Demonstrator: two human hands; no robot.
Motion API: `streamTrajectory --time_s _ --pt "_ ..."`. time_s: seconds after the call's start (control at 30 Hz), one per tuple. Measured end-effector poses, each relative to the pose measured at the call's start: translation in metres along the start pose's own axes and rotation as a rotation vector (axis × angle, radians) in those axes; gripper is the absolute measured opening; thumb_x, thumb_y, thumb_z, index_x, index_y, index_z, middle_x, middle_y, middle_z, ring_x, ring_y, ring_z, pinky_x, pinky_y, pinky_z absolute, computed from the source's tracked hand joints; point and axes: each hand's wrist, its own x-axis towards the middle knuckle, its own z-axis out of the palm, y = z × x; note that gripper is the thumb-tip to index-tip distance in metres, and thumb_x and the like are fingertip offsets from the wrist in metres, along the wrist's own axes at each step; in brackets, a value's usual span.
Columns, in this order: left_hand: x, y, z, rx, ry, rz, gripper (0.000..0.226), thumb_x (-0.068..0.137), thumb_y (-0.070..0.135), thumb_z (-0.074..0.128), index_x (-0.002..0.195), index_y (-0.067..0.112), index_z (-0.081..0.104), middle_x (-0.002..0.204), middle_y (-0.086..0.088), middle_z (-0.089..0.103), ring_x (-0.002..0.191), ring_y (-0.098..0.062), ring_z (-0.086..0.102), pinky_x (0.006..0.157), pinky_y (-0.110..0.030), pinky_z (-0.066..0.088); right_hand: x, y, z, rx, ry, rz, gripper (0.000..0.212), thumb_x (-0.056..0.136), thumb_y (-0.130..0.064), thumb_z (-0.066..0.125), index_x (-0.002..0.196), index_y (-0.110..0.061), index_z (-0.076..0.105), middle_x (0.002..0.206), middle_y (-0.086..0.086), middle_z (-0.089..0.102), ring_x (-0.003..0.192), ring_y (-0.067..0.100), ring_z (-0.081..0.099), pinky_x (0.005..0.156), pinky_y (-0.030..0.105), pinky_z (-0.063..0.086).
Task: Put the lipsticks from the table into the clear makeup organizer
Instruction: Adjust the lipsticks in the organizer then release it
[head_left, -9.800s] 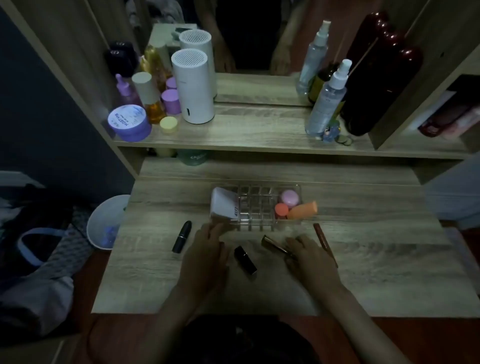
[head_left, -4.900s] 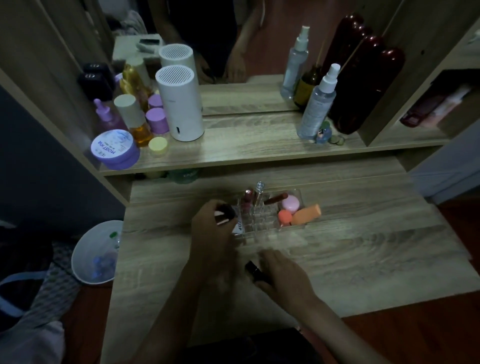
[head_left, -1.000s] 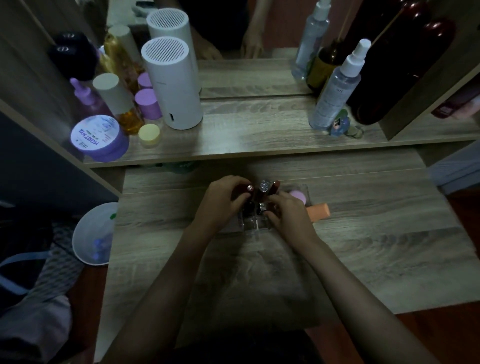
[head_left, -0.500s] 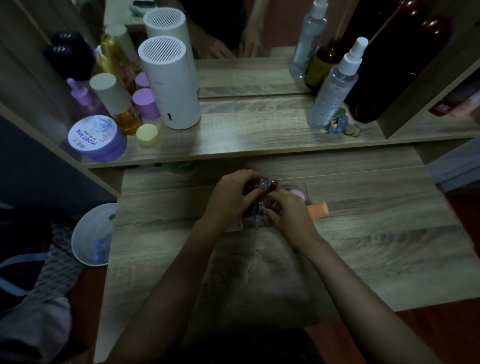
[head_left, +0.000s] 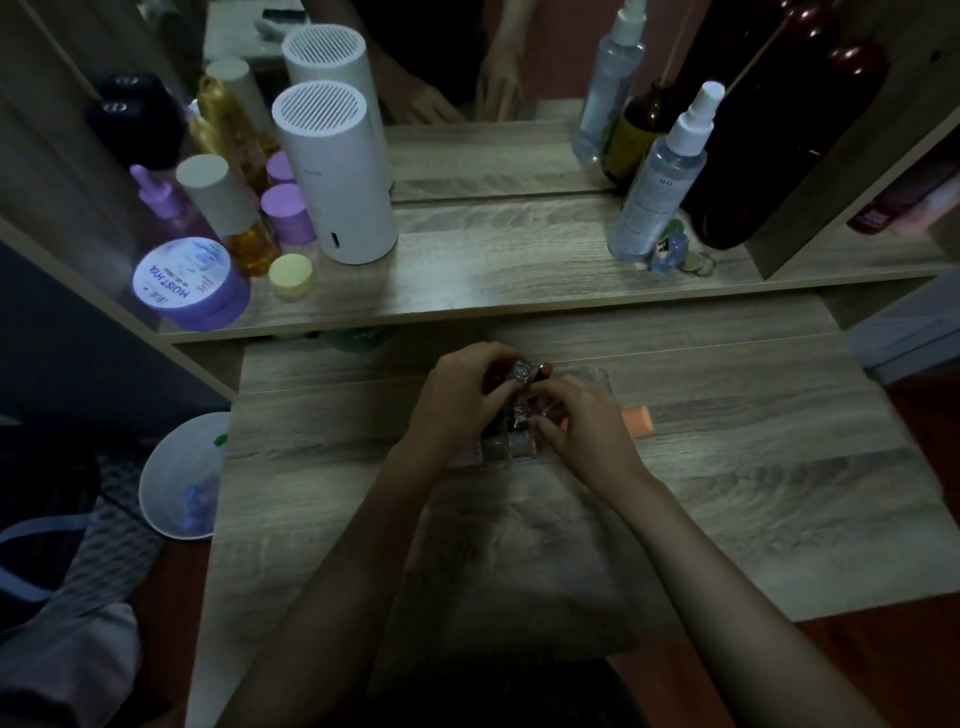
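The clear makeup organizer stands mid-table, mostly covered by my two hands. Lipsticks stand upright in its cells: one with a silver top and a dark red one poke out between my fingers. My left hand is curled over the left cells, fingertips closed around the silver-topped lipstick. My right hand is curled against the right cells, its fingertips down among the tubes; what they hold is hidden. No loose lipstick shows on the table.
An orange sponge sticks out of the organizer's right end. The shelf behind holds a white cylinder, purple jar, bottles and a spray bottle. A white bin sits left of the table.
Across the earlier frames the lipsticks left the table and went into the organizer. In the last second both hands stayed at the organizer, the left shifting slightly over the tubes.
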Motion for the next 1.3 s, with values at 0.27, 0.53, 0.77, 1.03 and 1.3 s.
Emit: streamTrajectory --time_s 0.27,0.53,0.77,1.03,1.3 --pt "-0.01 -0.001 -0.015 -0.056 0.048 -0.087 0.04 0.078 0.014 0.069 0.118 0.009 0.06 0.115 -0.009 0.067 0.102 -0.008 0.057 0.087 -0.009 0.043 -0.006 0.009 -0.041 0.122 0.136 0.047 0.022 0.078 -0.01 0.07 0.1 -0.014 0.068 0.085 0.005 0.069 0.072 0.016 0.061 0.062 0.019 0.046" --pt "-0.068 -0.019 -0.038 -0.216 0.337 -0.52 0.031 0.095 0.017 0.046 0.123 0.006 0.053 0.119 -0.011 0.061 0.1 -0.006 0.055 0.081 -0.021 0.046 -0.023 0.072 -0.068 0.495 0.421 0.342 0.028 0.097 -0.018 0.043 0.115 -0.005 0.059 0.101 0.019 0.066 0.089 0.021 0.064 0.078 0.033 0.051" --pt "-0.11 -0.025 -0.023 -0.995 0.367 -0.958 0.06 0.098 0.043 0.019 0.14 0.003 0.034 0.15 -0.013 0.036 0.138 -0.022 0.034 0.117 -0.035 0.024 -0.034 0.102 -0.036 1.178 0.022 0.777 0.064 0.096 -0.05 0.013 0.133 -0.007 0.043 0.133 0.013 0.052 0.118 0.02 0.054 0.102 0.031 0.04" --pt "-0.115 -0.013 -0.015 -1.259 0.319 -1.025 0.072 0.094 0.056 0.017 0.14 0.004 0.035 0.15 -0.013 0.038 0.138 -0.021 0.035 0.119 -0.037 0.021 -0.035 0.103 -0.03 1.342 -0.162 0.843 0.074 0.091 -0.06 0.017 0.139 -0.006 0.034 0.14 0.018 0.045 0.129 0.025 0.042 0.106 0.037 0.034" --pt "-0.117 -0.015 -0.01 -1.273 0.311 -1.026 0.072 0.093 0.057 0.018 0.139 0.005 0.038 0.148 -0.013 0.04 0.137 -0.021 0.037 0.116 -0.034 0.025 -0.036 0.114 -0.028 1.369 -0.22 0.84 0.075 0.09 -0.063 0.019 0.138 -0.008 0.036 0.147 0.016 0.039 0.134 0.024 0.039 0.114 0.038 0.027"
